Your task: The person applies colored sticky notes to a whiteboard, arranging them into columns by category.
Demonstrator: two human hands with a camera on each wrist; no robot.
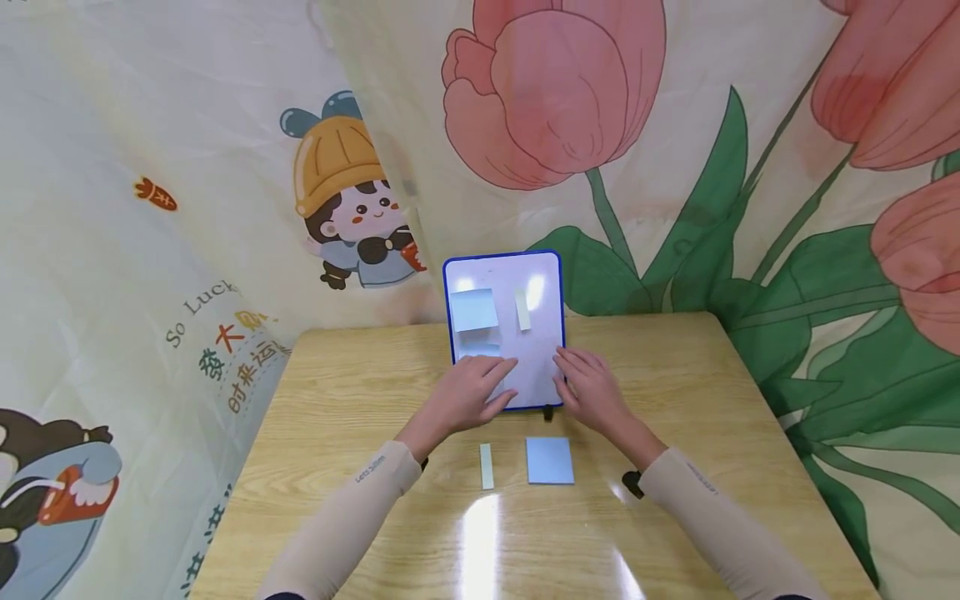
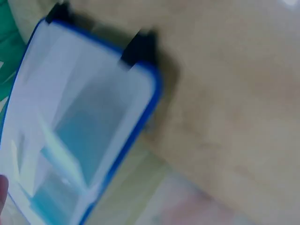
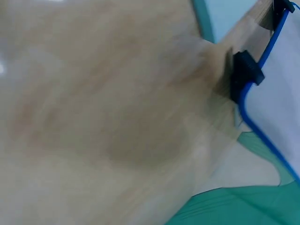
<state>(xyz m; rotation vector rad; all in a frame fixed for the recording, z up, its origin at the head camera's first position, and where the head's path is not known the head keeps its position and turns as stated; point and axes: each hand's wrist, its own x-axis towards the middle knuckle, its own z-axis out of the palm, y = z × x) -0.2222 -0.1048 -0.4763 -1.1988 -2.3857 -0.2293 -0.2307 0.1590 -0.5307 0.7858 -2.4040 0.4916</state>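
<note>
A small whiteboard point(image 1: 536, 367) with a blue rim stands tilted back on black clip feet point(image 3: 246, 72). Two light blue sticky notes point(image 1: 474, 310) are on its left half, the lower one partly behind my left hand, and a narrow pale strip note point(image 1: 522, 310) is to their right. My left hand point(image 1: 472, 392) is in front of the board's lower left part, thumb apart from its extended fingers. At the lower right edge is my right hand point(image 1: 596, 387), its fingertips overlapping the blue rim. Neither hand shows anything in its grasp.
On the wooden table point(image 1: 360, 383) in front of the board lie a pale narrow strip pad point(image 1: 487, 467) and a square blue sticky note pad point(image 1: 550, 461). Behind the table hangs a printed cloth point(image 1: 697, 233) with large tulips.
</note>
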